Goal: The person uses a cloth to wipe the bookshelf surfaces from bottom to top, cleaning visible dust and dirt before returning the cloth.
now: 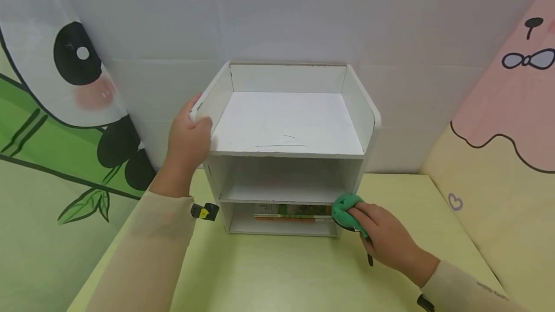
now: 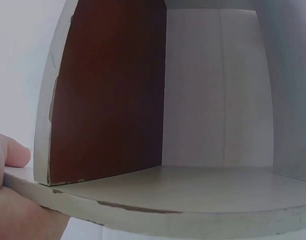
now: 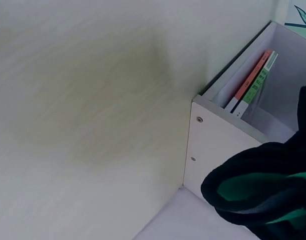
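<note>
A small white shelf unit (image 1: 290,154) stands against the back wall, with an open top tray and two compartments below. My left hand (image 1: 189,135) grips its upper left side panel, thumb on the inner face. In the left wrist view the left hand (image 2: 18,200) holds a panel with chipped edges. A bunched green cloth (image 1: 345,212) with a dark edge is in my right hand (image 1: 386,237), at the unit's lower right front edge. Dark folds of the cloth (image 3: 252,195) show beside the side panel in the right wrist view.
Thin books (image 1: 292,212) lie flat in the bottom compartment; their spines (image 3: 255,82) appear orange and green in the right wrist view. The unit rests on a pale yellow-green table (image 1: 269,273). Cartoon-printed sheets (image 1: 490,124) hang on both sides, and a pale wall (image 1: 295,13) stands behind.
</note>
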Action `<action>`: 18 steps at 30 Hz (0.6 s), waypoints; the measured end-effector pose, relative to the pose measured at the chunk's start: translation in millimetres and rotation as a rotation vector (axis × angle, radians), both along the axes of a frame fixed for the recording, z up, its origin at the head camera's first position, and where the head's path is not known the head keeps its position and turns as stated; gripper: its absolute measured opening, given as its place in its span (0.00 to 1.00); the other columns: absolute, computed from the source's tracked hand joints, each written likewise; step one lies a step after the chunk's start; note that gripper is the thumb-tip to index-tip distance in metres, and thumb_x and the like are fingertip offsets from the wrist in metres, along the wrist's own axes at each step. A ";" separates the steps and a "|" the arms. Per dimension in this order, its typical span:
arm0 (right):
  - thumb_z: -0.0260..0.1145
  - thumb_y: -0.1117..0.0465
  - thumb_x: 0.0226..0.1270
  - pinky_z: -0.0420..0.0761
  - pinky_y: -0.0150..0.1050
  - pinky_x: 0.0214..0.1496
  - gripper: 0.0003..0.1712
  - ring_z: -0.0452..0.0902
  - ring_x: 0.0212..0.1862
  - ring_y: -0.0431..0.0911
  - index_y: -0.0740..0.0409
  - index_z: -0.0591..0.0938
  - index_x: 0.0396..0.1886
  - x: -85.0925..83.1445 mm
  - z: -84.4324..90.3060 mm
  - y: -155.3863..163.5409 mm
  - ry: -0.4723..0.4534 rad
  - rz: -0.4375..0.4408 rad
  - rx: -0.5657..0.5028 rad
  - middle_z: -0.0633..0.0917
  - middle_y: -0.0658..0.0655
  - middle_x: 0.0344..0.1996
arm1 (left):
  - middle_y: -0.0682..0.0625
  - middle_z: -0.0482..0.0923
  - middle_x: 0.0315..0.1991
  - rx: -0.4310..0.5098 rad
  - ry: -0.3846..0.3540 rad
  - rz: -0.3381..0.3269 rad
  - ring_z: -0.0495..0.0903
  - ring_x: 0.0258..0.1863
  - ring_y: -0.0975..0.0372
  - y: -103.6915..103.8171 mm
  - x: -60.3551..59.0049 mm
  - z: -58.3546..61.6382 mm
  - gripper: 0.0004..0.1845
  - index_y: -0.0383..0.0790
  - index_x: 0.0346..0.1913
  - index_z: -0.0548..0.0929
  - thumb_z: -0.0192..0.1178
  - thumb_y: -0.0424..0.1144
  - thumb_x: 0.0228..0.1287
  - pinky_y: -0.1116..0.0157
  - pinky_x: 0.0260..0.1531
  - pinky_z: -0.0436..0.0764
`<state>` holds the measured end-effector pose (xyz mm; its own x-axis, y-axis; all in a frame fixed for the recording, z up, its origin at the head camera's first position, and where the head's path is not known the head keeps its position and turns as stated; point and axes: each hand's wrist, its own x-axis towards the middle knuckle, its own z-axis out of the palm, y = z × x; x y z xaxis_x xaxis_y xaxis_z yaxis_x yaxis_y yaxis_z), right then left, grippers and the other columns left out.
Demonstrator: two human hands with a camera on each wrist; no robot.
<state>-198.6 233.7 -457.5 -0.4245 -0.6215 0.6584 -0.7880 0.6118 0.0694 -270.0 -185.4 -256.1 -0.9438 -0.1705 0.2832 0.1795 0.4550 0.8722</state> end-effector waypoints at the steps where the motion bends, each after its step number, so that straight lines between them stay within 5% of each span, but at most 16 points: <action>1: 0.53 0.64 0.69 0.84 0.53 0.43 0.23 0.81 0.46 0.57 0.71 0.78 0.59 0.7 -1.5 0.7 -0.019 -0.007 0.012 0.80 0.65 0.52 | 0.53 0.58 0.80 0.002 -0.001 0.000 0.60 0.76 0.50 0.0 0.4 0.3 0.32 0.57 0.83 0.57 0.41 0.45 0.78 0.35 0.69 0.59; 7: 0.76 0.74 0.45 0.84 0.48 0.47 0.36 0.80 0.50 0.52 0.65 0.80 0.59 6.1 -17.6 2.5 -0.182 -0.073 0.164 0.80 0.59 0.54 | 0.53 0.58 0.80 0.010 -0.004 -0.003 0.59 0.76 0.50 0.5 2.1 1.4 0.32 0.56 0.83 0.57 0.42 0.45 0.78 0.35 0.69 0.59; 18: 0.73 0.73 0.58 0.83 0.46 0.50 0.30 0.80 0.53 0.51 0.63 0.80 0.62 9.1 -43.5 -12.8 -0.407 -0.136 0.321 0.79 0.57 0.56 | 0.52 0.59 0.79 -0.002 -0.004 -0.002 0.60 0.76 0.50 0.6 3.2 2.5 0.32 0.55 0.83 0.58 0.41 0.44 0.77 0.35 0.69 0.59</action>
<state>-189.5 221.0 -501.0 -0.6965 -0.6863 0.2094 -0.7055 0.7083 -0.0252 -266.8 -184.8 -253.6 -0.9453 -0.1678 0.2799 0.1772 0.4563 0.8720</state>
